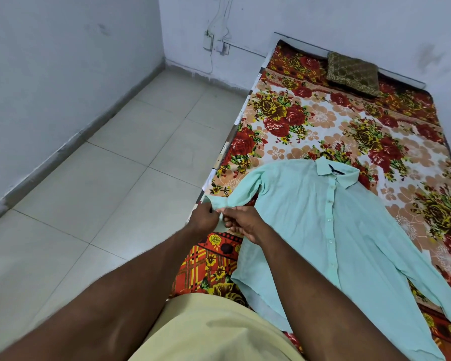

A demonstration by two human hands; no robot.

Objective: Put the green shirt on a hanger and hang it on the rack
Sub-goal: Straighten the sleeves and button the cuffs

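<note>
A pale green long-sleeved shirt [323,225] lies flat and buttoned, front up, on the bed, collar toward the far end. One sleeve reaches to the bed's left edge. There my left hand [202,220] and my right hand [245,224] both pinch that sleeve's cuff [220,207], fingers closed on the fabric. The other sleeve runs toward the lower right corner. No hanger and no rack are in view.
The bed carries a red and yellow floral sheet [323,121] and a brown patterned cushion [352,74] at its far end. Pale floor tiles [115,178] lie to the left, bounded by white walls. Sockets and wires [216,43] hang on the far wall.
</note>
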